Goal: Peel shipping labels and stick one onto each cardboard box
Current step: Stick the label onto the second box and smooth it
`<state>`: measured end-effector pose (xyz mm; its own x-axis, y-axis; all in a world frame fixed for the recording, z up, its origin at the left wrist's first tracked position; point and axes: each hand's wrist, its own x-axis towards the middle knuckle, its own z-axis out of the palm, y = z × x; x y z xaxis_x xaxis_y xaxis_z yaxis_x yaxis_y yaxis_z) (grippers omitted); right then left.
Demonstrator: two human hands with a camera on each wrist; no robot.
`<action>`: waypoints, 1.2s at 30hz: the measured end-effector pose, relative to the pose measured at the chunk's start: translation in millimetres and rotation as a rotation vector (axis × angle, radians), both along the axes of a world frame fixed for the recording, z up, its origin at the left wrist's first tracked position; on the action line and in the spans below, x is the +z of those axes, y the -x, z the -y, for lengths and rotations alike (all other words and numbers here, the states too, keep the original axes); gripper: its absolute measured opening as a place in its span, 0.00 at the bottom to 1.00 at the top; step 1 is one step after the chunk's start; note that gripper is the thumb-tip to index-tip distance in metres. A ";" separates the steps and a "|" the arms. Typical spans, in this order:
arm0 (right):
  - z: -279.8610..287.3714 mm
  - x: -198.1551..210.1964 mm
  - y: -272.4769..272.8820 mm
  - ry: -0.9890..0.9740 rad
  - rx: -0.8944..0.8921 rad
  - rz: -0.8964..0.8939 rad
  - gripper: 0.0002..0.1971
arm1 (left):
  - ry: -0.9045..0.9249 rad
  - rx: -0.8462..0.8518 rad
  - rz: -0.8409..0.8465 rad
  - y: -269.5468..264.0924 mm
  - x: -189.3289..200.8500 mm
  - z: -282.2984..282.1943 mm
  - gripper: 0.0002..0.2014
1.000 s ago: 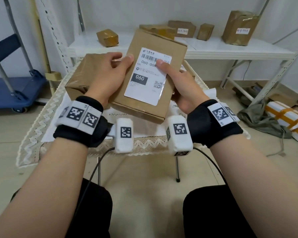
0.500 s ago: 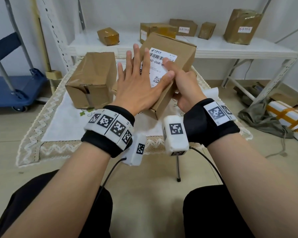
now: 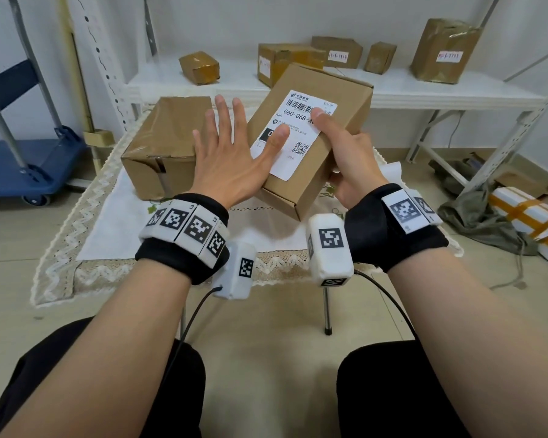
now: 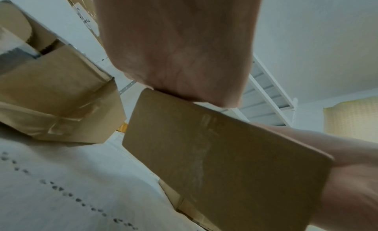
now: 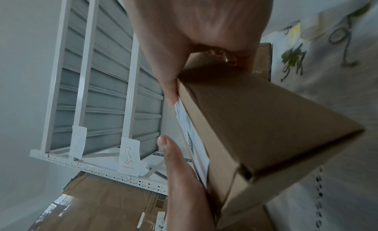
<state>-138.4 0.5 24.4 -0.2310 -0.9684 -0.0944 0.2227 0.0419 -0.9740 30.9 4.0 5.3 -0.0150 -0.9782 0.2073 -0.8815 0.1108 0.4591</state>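
Behind, shelf (image 3: 298, 86) boxes mostly wear tags, while the right hand (image 3: 348, 153) grips the held box (image 3: 310, 172), flat left hand (image 3: 231, 156) smoothing its label (image 3: 298, 134); the table's taped box (image 3: 162, 143) looks unlabelled.

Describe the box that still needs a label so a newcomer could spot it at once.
Find the small table with the lace-edged cloth in front of the white shelf. On its left side lies the tape-wrapped box, beside the box held in the right hand. Unlike that held box, it shows no white shipping label.
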 end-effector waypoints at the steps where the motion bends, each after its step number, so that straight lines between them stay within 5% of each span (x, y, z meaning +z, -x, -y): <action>1: -1.0 0.4 0.1 -0.007 -0.001 -0.008 0.35 | -0.001 -0.003 -0.005 -0.7 -0.5 0.1 0.49; 12: 4.3 -1.5 -0.2 0.013 0.003 0.034 0.31 | 0.089 -0.157 0.057 19.8 4.5 -4.1 0.45; 20: 8.3 -2.8 6.2 0.014 -0.052 0.080 0.35 | 0.013 -0.218 0.121 18.7 0.8 -9.2 0.47; 27: 7.6 -2.0 0.0 0.051 -0.048 -0.034 0.41 | 0.215 -0.226 0.001 19.3 4.5 -8.6 0.42; 36: 11.5 -8.2 -6.5 0.108 0.018 -0.005 0.45 | 0.237 -0.250 0.070 25.9 -1.1 -12.8 0.40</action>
